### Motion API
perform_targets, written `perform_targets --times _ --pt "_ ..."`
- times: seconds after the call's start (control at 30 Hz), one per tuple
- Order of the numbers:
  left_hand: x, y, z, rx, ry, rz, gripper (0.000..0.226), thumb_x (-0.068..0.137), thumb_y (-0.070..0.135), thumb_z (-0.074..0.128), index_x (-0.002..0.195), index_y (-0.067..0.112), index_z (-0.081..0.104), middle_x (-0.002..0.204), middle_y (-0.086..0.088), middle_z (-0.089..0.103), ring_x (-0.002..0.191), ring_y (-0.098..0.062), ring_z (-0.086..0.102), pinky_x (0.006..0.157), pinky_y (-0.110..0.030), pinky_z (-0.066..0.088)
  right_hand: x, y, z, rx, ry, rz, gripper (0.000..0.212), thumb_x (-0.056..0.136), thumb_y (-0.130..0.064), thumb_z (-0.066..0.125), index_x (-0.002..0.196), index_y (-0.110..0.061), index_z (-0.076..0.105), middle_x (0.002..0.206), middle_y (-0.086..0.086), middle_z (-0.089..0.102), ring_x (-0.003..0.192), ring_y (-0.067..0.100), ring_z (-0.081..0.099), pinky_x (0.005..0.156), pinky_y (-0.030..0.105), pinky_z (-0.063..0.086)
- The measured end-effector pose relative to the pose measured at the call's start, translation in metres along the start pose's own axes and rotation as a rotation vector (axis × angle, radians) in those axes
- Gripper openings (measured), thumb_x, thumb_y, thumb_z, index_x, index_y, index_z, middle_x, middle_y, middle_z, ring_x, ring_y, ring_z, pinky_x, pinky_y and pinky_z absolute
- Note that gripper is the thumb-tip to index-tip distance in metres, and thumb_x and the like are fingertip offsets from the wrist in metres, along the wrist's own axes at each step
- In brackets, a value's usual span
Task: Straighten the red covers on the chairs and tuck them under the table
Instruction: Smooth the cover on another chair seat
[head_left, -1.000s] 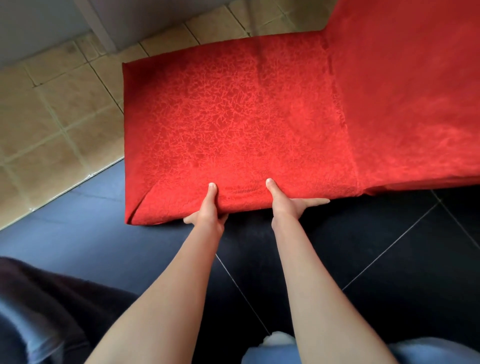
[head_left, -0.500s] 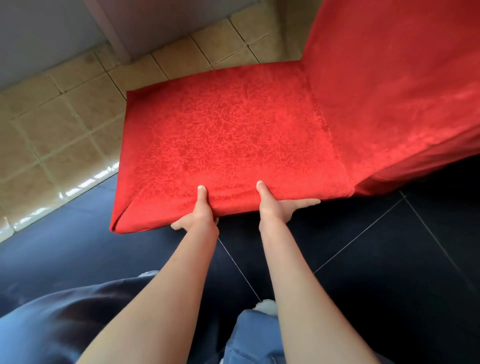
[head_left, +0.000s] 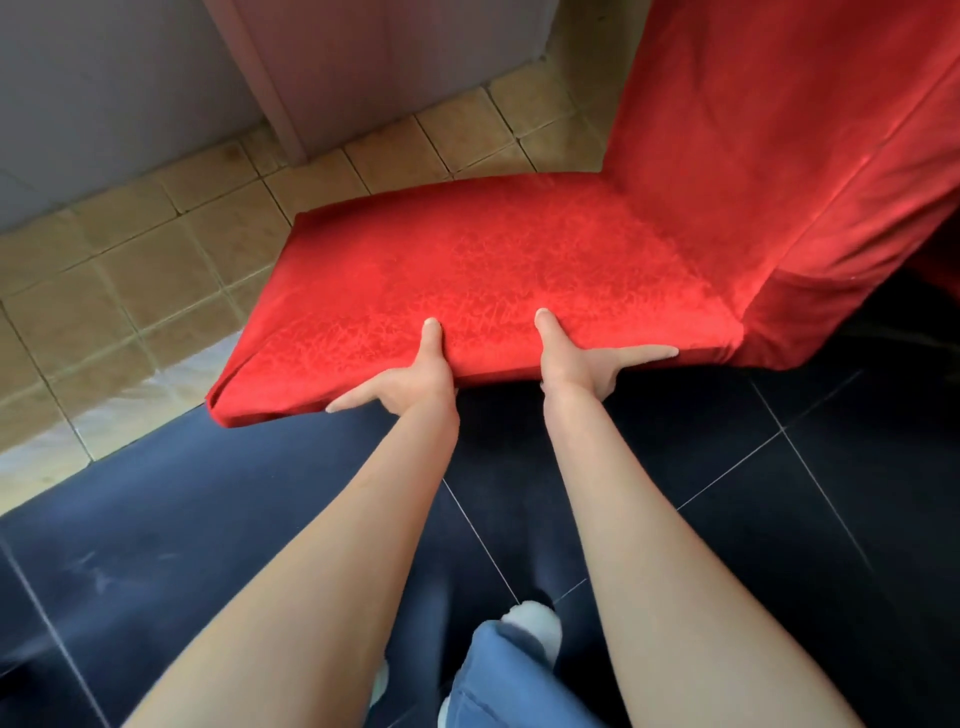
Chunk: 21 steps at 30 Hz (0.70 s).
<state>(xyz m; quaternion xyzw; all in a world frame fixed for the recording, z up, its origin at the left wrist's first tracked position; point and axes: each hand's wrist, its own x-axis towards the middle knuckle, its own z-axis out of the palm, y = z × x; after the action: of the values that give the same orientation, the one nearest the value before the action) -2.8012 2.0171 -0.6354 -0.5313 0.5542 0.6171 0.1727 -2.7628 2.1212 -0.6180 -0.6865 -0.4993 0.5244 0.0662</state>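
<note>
While thumbs are lying on top, the left hand (head_left: 402, 382) and right hand (head_left: 582, 366) are pinching the red cover's (head_left: 493, 270) front edge.

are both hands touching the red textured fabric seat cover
Touching. The head view shows the left hand and right hand gripping the red textured fabric seat cover's near edge, thumbs on top.
</note>
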Motion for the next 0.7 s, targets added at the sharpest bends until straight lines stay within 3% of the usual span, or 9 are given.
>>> perform_targets --times 0.13,0.33,0.5,0.7 --pt "-0.011 0.021 0.006 0.016 -0.015 -0.032 0.139 0.075 0.036 0.08 0.139 0.015 -0.042 0.121 -0.003 0.048 0.103 -0.024 0.061 0.096 -0.044 0.051 -0.002 -0.03 -0.003 -0.089 -0.022 0.002 0.145 0.068 -0.041 0.085 0.134 -0.039 -0.044 0.141 0.02 0.042 0.096 0.035 0.065 0.09 0.041 0.051" --pt "-0.011 0.036 0.006 0.042 -0.015 -0.116 0.14 0.074 0.034 0.082 0.139 0.018 -0.041 0.102 -0.001 0.046 0.063 -0.011 0.055 0.077 -0.035 0.057 -0.004 -0.036 -0.003 -0.114 -0.023 0.001 0.14 0.069 -0.037 0.085 0.136 -0.049 -0.037 0.139 0.021 0.045 0.087 0.028 0.06 0.091 0.047 0.054" --pt "-0.01 0.034 0.001 0.046 0.006 -0.096 0.135 0.073 0.03 0.083 0.145 0.015 -0.03 0.085 0.008 0.027 0.061 -0.006 0.047 0.04 -0.023 0.043 -0.006 -0.033 -0.006 -0.04 -0.004 0.094 0.138 0.07 -0.035 0.085 0.136 -0.053 -0.035 0.131 0.02 0.053 0.099 0.038 0.065 0.096 0.049 0.05" --pt "-0.006 0.03 -0.003 0.067 0.048 -0.115 0.138 0.072 0.026 0.083 0.143 0.017 -0.035 0.096 0.004 0.04 0.07 -0.012 0.053 0.048 -0.027 0.044 -0.007 -0.023 -0.004 0.005 0.026 0.138 0.137 0.07 -0.034 0.085 0.137 -0.054 -0.033 0.127 0.019 0.052 0.099 0.035 0.064 0.095 0.05 0.051"
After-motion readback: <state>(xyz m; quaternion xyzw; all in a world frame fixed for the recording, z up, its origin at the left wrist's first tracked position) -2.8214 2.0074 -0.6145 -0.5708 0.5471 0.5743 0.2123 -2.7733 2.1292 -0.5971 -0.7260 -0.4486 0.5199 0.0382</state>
